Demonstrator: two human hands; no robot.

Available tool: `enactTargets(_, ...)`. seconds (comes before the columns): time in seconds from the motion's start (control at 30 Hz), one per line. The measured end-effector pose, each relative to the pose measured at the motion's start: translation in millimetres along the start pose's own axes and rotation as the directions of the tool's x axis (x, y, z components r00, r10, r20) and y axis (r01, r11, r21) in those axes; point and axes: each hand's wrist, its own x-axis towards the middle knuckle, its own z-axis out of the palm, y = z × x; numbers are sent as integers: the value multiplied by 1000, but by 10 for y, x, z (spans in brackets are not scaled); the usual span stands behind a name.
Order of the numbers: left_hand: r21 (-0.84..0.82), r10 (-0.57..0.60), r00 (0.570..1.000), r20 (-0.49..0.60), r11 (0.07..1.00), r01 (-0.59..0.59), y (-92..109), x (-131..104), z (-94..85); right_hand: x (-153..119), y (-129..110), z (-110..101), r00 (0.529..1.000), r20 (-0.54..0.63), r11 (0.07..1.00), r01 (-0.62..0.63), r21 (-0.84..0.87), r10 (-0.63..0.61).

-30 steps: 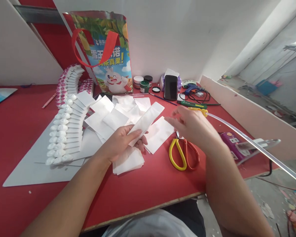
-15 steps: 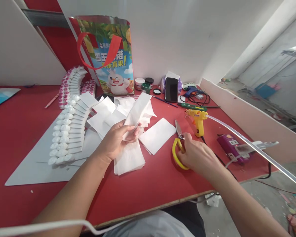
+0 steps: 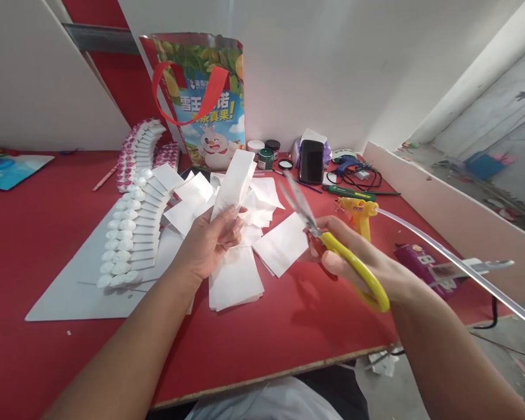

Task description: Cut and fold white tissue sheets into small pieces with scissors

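Note:
My left hand (image 3: 216, 239) pinches a folded strip of white paper (image 3: 234, 181) that stands up from the fingers. In my right hand (image 3: 354, 251) is a pair of scissors (image 3: 354, 259) with yellow handles, raised above the table; the blades point up and to the left and are a little blurred. Below my left hand lies a stack of white paper pieces (image 3: 236, 283). Another white sheet pile (image 3: 282, 245) rests between the two hands. More loose white paper (image 3: 192, 201) is heaped behind the left hand.
A yellow glue gun (image 3: 363, 213) with a long clear stick lies at the right, near a purple pack (image 3: 420, 268). Rows of white-tipped strips (image 3: 131, 233) sit on a grey board (image 3: 61, 291). At the back stand a printed bag (image 3: 210, 105), small jars (image 3: 266, 157) and a phone (image 3: 311, 162).
My right hand has lifted the scissors off the table and turned their blades toward the paper. The strip in my left hand is now more upright.

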Motion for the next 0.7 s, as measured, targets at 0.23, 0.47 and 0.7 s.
enactTargets(0.23,31,-24,995,98,999,21,-19,-45,31,186,29,97,969,234,997,-75,-12,76)
enactTargets(0.47,100,-109,984,141,990,95,-53,-73,82,217,20,164,971,237,1000,-17,4,15)
enactTargets(0.7,144,-153,974,168,981,129,-71,-89,106,257,15,189,971,236,999,-35,-13,37)
